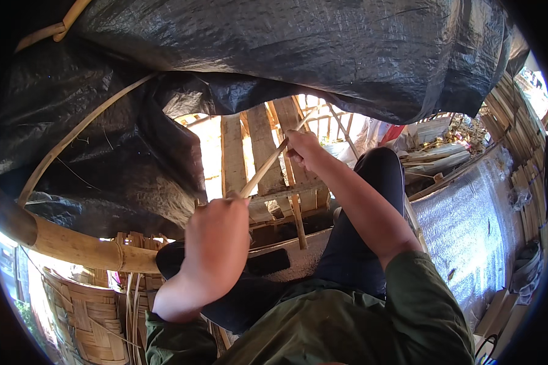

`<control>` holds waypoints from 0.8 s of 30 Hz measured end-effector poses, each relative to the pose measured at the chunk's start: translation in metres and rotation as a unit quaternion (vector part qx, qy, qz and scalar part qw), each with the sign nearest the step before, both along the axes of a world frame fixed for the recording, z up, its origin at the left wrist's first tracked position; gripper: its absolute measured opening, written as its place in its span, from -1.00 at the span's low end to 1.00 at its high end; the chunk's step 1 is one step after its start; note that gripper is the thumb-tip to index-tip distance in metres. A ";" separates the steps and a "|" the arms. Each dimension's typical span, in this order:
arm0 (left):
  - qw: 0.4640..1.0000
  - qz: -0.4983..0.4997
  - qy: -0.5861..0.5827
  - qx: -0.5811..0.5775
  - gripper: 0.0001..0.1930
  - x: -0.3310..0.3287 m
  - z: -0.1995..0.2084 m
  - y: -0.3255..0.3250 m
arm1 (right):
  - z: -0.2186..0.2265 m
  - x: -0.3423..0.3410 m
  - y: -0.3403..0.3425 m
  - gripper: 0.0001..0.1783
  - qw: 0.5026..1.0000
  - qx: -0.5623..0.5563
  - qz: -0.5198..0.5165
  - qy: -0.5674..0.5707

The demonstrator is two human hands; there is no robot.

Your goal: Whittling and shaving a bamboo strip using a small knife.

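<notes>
Left hand at seven o'clock and right hand at one grip a wooden strip, apparently bracing it; next, steadiness.

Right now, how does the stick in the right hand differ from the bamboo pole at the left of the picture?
Thickness: the stick is slim, while the pole is much thicker. Pose: the stick slants up to the right; the pole lies nearer level, dipping slightly to the right. Contact: the right hand grips the stick; no hand touches the pole. Both show yellowish-brown surfaces.
</notes>
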State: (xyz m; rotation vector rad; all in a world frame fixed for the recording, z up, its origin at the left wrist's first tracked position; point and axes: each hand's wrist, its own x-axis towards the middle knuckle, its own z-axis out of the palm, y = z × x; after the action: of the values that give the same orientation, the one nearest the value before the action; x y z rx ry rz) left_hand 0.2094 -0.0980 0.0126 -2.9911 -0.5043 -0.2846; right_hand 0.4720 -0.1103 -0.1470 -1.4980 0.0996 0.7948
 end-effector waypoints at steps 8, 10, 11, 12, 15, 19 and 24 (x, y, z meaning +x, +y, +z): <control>0.995 0.015 -0.003 -0.096 -0.84 0.054 -0.101 0.040 | -0.016 0.018 0.010 -0.65 0.944 -0.105 0.247 -0.190; 0.979 -0.007 -0.036 -0.201 -0.79 0.056 -0.116 0.053 | -0.014 0.025 0.013 -0.64 0.929 -0.143 0.277 -0.201; 0.971 -0.011 -0.001 -0.238 -0.78 0.058 -0.118 0.061 | -0.012 0.028 0.015 -0.65 0.917 -0.170 0.287 -0.220; 0.971 -0.010 -0.006 -0.240 -0.78 0.058 -0.119 0.066 | -0.010 0.030 0.018 -0.65 0.903 -0.196 0.298 -0.239; 0.922 -0.039 0.000 -0.385 -0.85 0.052 -0.116 0.075 | -0.017 0.033 0.024 -0.67 0.890 -0.222 0.303 -0.257; 0.903 -0.057 0.018 -0.425 -0.79 0.041 -0.124 0.076 | -0.020 0.038 0.024 -0.64 0.863 -0.256 0.336 -0.276; 0.900 -0.028 -0.014 -0.434 -0.70 0.026 -0.126 0.065 | -0.012 0.022 0.023 -0.65 0.872 -0.254 0.291 -0.300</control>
State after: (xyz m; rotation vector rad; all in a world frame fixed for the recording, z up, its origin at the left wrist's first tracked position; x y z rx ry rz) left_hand 0.2358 -0.0329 -0.1133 -3.8750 -0.6945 -0.1161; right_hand 0.4936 -0.0869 -0.1587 -2.2716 -0.6916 0.7582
